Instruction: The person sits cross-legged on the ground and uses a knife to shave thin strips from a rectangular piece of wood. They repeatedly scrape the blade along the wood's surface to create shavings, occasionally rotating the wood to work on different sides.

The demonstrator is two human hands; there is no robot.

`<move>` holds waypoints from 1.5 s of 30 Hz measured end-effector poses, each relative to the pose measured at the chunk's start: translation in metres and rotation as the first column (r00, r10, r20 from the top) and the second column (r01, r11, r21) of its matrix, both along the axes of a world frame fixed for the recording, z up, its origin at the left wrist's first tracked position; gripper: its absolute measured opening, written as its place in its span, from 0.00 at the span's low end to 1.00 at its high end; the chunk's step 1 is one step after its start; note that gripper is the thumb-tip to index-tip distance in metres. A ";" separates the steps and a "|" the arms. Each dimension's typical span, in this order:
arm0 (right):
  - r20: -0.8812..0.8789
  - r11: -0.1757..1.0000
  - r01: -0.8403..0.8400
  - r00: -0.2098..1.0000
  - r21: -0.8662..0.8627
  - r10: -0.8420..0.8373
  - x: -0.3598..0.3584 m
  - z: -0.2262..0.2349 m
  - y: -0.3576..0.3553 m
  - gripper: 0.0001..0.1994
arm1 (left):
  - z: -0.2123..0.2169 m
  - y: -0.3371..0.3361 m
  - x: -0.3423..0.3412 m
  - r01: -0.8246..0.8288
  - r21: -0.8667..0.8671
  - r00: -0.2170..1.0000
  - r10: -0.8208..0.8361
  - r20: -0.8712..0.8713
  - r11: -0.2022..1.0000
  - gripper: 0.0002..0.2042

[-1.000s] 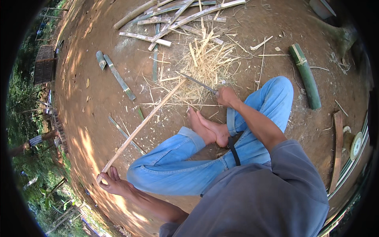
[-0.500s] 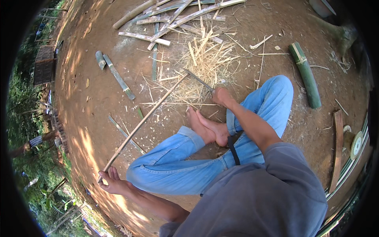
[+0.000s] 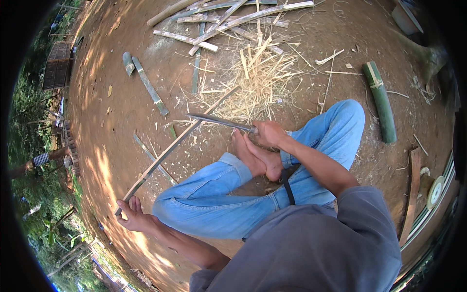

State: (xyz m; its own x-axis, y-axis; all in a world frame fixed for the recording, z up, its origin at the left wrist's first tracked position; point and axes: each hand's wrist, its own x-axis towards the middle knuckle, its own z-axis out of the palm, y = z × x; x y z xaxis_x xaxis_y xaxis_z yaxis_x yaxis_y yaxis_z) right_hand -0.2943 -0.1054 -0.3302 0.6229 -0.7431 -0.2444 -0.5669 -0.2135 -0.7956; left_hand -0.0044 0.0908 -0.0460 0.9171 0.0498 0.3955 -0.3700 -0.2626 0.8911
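A long, narrow bamboo strip (image 3: 161, 161) slants across the ground ahead of me, its near end pinched between the thumb and fingers of my left hand (image 3: 135, 215). Its far end reaches the pile of pale shavings (image 3: 262, 80). My right hand (image 3: 270, 134), just above my bare feet (image 3: 258, 158), is closed around the handle of a knife (image 3: 219, 120). The knife points left, and its blade crosses the strip beyond the strip's middle. Whether the edge bites into the strip cannot be made out.
Split bamboo lengths (image 3: 233, 22) lie heaped beyond the shavings. A thick green bamboo section (image 3: 380, 104) lies at right, near a wooden board (image 3: 411, 194) and a round pale disc (image 3: 435, 192). Two short bamboo pieces (image 3: 150, 86) rest at left. A basin (image 3: 406, 18) stands far right.
The knife has slid from the strip's far tip back toward me, its blade swinging to point left. My left hand has shifted slightly up and left with the strip.
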 end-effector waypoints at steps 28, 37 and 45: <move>-0.067 0.993 0.105 0.993 0.057 -0.102 0.012 -0.009 0.004 0.15 | -0.003 0.001 0.002 0.057 -0.109 0.998 -0.060 -0.027 0.992 0.24; 0.093 0.987 -0.160 0.983 -0.017 0.161 0.042 0.110 0.046 0.15 | -0.001 -0.011 -0.011 0.081 -0.144 0.996 -0.075 0.044 0.986 0.30; -0.097 0.988 0.152 0.984 0.006 -0.151 0.013 -0.020 -0.003 0.11 | -0.007 -0.004 -0.006 0.036 -0.145 0.999 -0.035 0.005 0.989 0.28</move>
